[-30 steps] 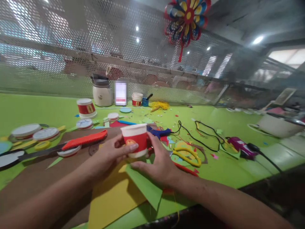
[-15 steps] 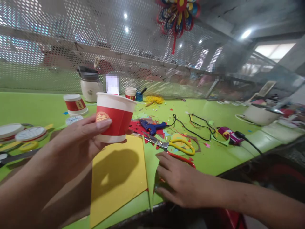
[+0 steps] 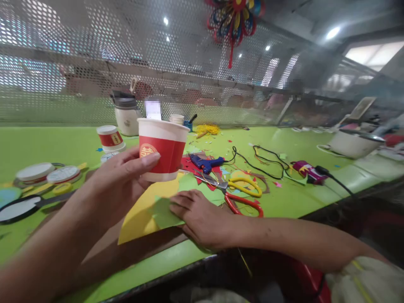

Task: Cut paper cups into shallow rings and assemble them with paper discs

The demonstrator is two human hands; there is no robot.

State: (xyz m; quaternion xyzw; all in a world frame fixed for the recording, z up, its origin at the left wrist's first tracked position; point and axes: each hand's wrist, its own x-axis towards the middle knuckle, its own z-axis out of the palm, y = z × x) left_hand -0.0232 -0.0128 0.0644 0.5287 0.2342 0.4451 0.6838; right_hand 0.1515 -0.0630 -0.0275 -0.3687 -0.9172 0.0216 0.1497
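My left hand (image 3: 116,181) grips a red-and-white paper cup (image 3: 167,151), its thumb across the front and the fingers behind. The cup is upright, held above the table. My right hand (image 3: 205,216) is closed at the edge of a piece of green paper (image 3: 162,212) that lies over a yellow sheet (image 3: 134,227); its thumb is mostly hidden. Just beyond this hand lie scissors (image 3: 244,187) with one yellow and one red handle. Behind the blades a blue glue gun (image 3: 206,163) rests on red paper scraps.
White-lidded containers (image 3: 36,171) and a black-rimmed round piece (image 3: 19,210) lie at left. Behind stand another red-and-white cup (image 3: 109,139) and a white pitcher (image 3: 126,120). A black cord runs right, near a purple box (image 3: 307,171). Further right is a white pot (image 3: 353,143).
My right hand has moved left from beside the scissors, bringing green paper over the yellow sheet. The cup is still in my left hand and appears slightly further right and higher.
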